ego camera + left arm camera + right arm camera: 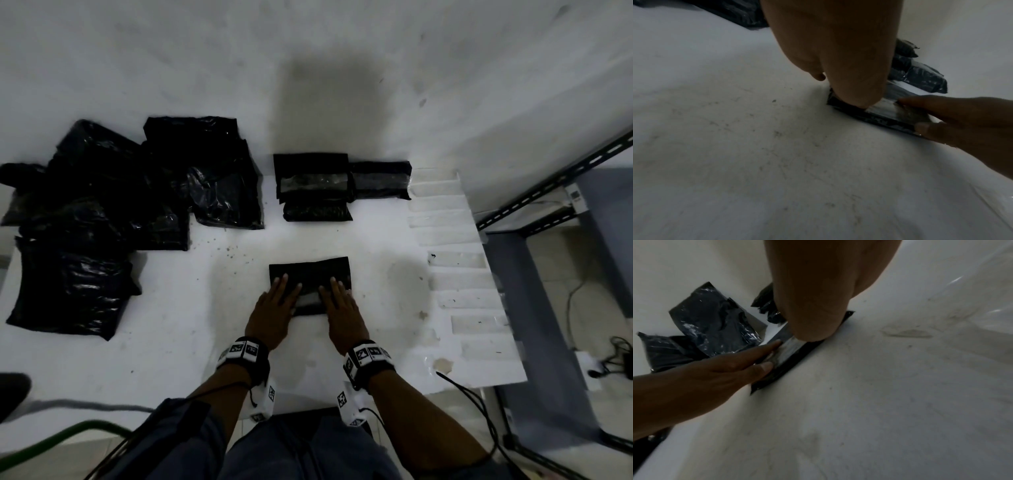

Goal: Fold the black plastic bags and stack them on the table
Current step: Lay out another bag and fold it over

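Note:
A small folded black plastic bag (pixel 313 274) lies flat on the white table (pixel 205 325) in front of me. My left hand (pixel 274 308) presses flat on its left half and my right hand (pixel 342 308) on its right half, fingers straight. In the left wrist view my left hand (pixel 849 78) pushes down on the bag (pixel 885 116), and the right hand (pixel 962 120) lies beside it. The right wrist view has my right hand (pixel 813 313) on the bag (pixel 789 360) next to the left hand (pixel 719 366). Folded bags (pixel 313 185) sit stacked behind.
A heap of unfolded black bags (pixel 102 212) covers the table's left side. Another folded bag (pixel 382 180) lies right of the stack. Clear plastic strips (pixel 459 260) run along the right edge. A grey metal rack (pixel 548 274) stands to the right, cables on the floor.

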